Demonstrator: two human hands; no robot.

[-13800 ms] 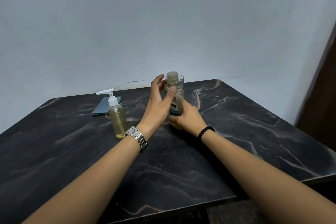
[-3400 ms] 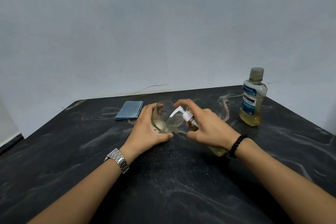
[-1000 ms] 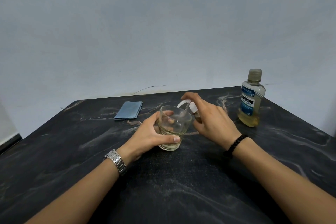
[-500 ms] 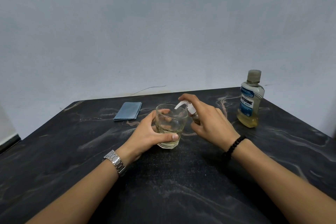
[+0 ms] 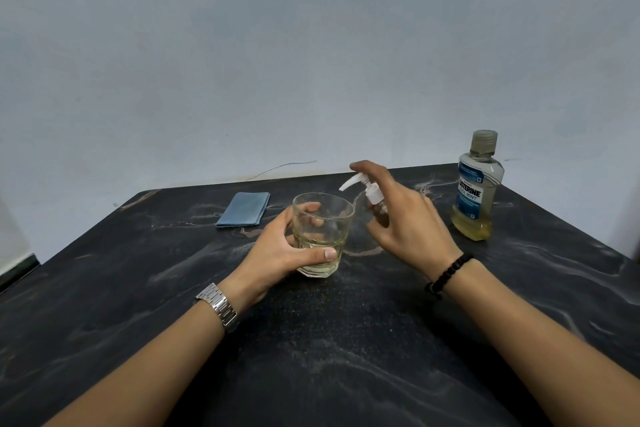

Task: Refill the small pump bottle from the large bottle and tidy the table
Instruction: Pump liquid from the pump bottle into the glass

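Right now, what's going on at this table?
A person's left hand grips a glass tumbler holding a little pale yellow liquid. The right hand holds the small pump bottle, nozzle aimed at the glass, forefinger on the pump head. The large bottle stands capped at right; a folded blue cloth lies behind on the table.

Bare table in front; glass w/ pump bottle block centre, cloth rear-left, big bottle rear-right
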